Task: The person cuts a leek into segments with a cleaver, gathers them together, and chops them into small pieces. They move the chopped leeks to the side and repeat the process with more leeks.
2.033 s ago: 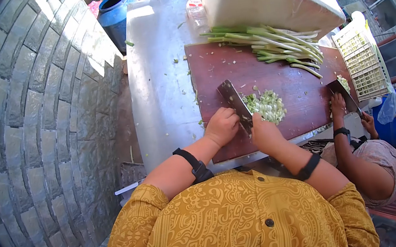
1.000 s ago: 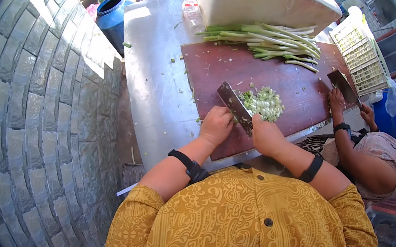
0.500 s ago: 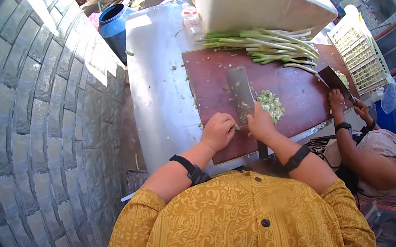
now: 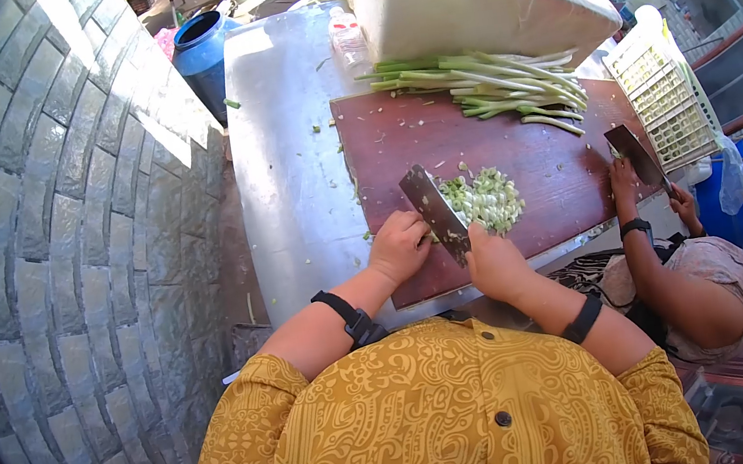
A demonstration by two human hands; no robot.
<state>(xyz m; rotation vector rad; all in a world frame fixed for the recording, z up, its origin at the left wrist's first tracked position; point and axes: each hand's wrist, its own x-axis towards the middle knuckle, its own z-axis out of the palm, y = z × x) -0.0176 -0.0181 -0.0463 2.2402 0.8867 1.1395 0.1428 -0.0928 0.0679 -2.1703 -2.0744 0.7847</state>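
Note:
My right hand [image 4: 498,264] grips the handle of a cleaver [image 4: 435,212], its broad blade tilted up to the left over the board. My left hand [image 4: 399,247] is closed beside the blade, fingers curled down on the board; a bit of green onion shows at its fingertips, the rest being hidden. Chopped green onion [image 4: 491,202] lies heaped just right of the blade. Both hands are at the near left part of the reddish-brown cutting board [image 4: 381,160]. Whole green onions [image 4: 502,83] lie bunched along its far side.
At right, another person's hands [image 4: 624,175] hold a second cleaver [image 4: 638,155]. A white plastic crate [image 4: 664,104] stands beyond them. A large white box [image 4: 473,7] and a plastic bottle [image 4: 348,38] sit behind the board. A blue barrel [image 4: 204,62] and brick wall [image 4: 86,270] flank the left.
The cleaver blade has swung left, from pointing away to slanting beside my left hand. More of the chopped heap shows. The whole view has shifted slightly.

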